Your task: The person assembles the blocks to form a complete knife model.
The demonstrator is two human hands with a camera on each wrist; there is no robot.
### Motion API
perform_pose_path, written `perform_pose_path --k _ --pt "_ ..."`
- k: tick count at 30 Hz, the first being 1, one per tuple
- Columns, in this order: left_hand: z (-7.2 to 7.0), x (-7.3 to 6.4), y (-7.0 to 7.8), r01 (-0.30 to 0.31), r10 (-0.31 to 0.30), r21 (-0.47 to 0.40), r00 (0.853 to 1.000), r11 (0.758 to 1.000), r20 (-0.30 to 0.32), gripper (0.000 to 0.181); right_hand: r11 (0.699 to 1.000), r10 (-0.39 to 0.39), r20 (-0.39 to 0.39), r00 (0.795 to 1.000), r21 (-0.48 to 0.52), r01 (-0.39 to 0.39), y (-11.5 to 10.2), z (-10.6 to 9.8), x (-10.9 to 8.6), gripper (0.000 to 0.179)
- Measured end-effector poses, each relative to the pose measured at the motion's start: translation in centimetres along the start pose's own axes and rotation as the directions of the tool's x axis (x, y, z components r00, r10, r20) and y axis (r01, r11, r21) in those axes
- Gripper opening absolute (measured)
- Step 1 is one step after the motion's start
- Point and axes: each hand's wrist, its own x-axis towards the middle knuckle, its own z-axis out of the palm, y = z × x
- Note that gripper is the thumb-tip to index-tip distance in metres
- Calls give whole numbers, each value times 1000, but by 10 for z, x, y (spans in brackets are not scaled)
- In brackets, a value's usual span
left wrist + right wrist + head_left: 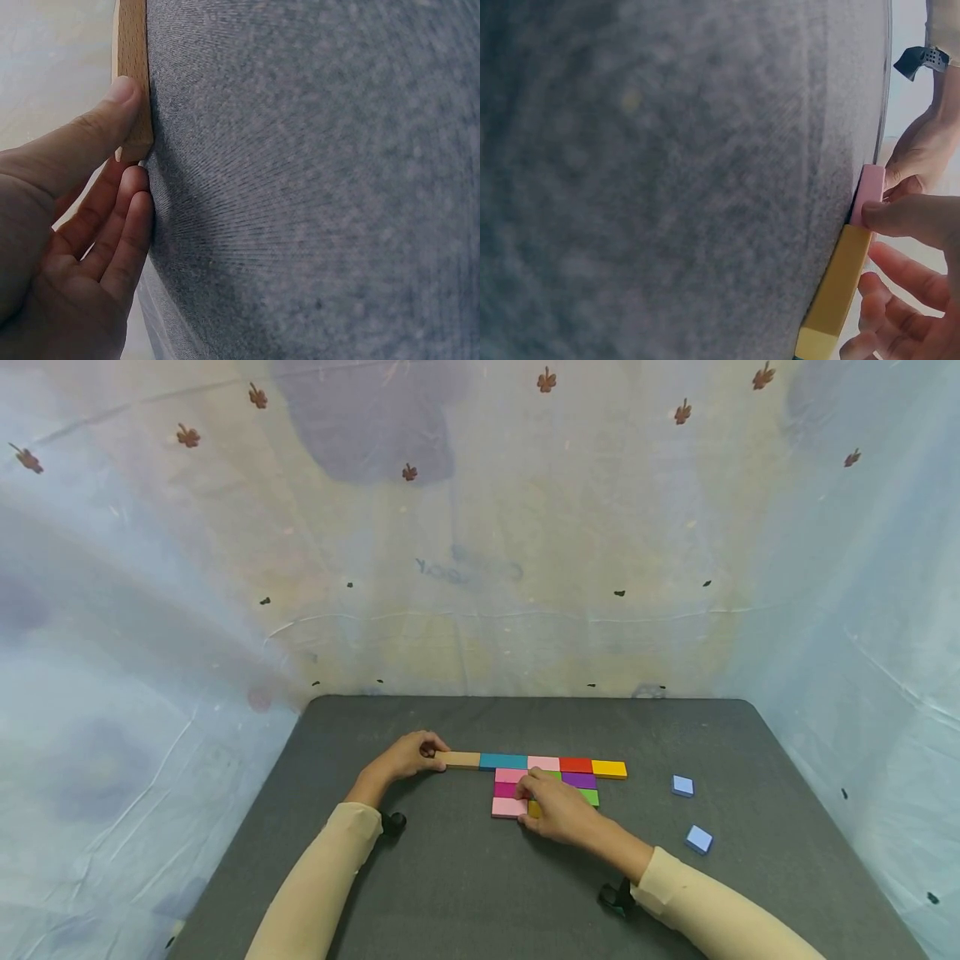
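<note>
In the head view, flat coloured blocks lie edge to edge on a dark grey table. My left hand (408,757) is at the left end of the back row, where its thumb and fingers pinch a plain wooden block (133,56). That block abuts a blue block (503,762). My right hand (558,810) is over the front rows with bent fingers. Its thumb presses the near side of a pink block (868,191), beside a yellow block (832,292). Fingers reach over towards a magenta block (505,790). The right hand partly hides the middle blocks.
The back row continues with pink, red (576,765) and yellow (609,769) blocks. Purple (578,781) and green (588,797) blocks lie in front. Two light blue blocks (682,786) sit apart at right. A patterned sheet (465,643) hangs behind the table (450,893).
</note>
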Motion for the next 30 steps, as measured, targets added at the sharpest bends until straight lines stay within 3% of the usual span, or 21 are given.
perform_pose_path --k 15,30 --pt "0 0 1 -8 8 -1 1000 1000 5 25 999 49 19 999 3 -49 -1 1 1 29" --pt "1 0 1 6 -6 4 1000 1000 -7 24 994 64 -28 998 -84 -67 -9 4 1 32"
